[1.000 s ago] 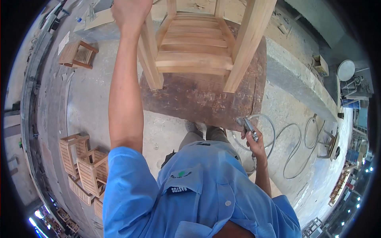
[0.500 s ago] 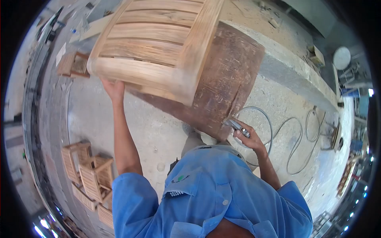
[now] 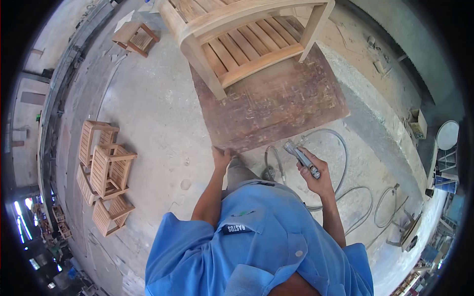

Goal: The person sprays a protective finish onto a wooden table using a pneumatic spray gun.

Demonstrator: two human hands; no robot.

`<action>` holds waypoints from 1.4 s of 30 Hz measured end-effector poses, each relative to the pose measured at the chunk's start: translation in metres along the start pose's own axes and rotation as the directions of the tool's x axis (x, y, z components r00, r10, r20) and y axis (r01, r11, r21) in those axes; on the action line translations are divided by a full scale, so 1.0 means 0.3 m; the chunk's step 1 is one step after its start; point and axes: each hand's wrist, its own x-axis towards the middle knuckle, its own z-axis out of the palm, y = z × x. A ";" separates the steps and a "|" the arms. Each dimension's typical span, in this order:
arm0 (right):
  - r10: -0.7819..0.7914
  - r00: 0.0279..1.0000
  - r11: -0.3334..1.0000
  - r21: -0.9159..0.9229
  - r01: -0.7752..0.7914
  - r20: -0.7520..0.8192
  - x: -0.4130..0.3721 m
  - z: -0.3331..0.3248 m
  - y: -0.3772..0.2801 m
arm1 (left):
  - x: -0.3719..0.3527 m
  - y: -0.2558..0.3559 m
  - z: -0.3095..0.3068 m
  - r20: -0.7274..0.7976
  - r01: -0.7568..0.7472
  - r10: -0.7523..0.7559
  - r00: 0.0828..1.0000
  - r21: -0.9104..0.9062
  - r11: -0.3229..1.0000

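Observation:
My right hand (image 3: 316, 173) is closed around a metal hand tool (image 3: 303, 159), its nozzle end pointing up and to the left. A grey hose lies close by. At the near left corner of a worn brown board (image 3: 276, 106), my left hand (image 3: 221, 158) touches or nearly touches the edge; its fingers are too unclear to read. A slatted wooden piece of furniture (image 3: 261, 47) stands on legs on the far part of the board, away from both hands, its top cut off by the view.
Several small slatted wooden pieces (image 3: 111, 170) are on the floor at left. Another small wooden piece (image 3: 136, 38) sits at upper left. Hose coils (image 3: 363, 190) lie on the floor at right, beside a concrete ledge (image 3: 380, 108). A round white disc (image 3: 448, 135) is at far right.
My left hand has let go of the furniture and come down to the board's near corner. The furniture has turned from tilted to standing on its legs. The tool remains in my right hand.

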 end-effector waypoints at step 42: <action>-0.591 0.767 0.785 0.043 0.619 -0.249 0.135 0.067 -0.272 | -0.220 -0.121 -0.345 -0.049 0.557 -0.564 0.824 0.246 0.793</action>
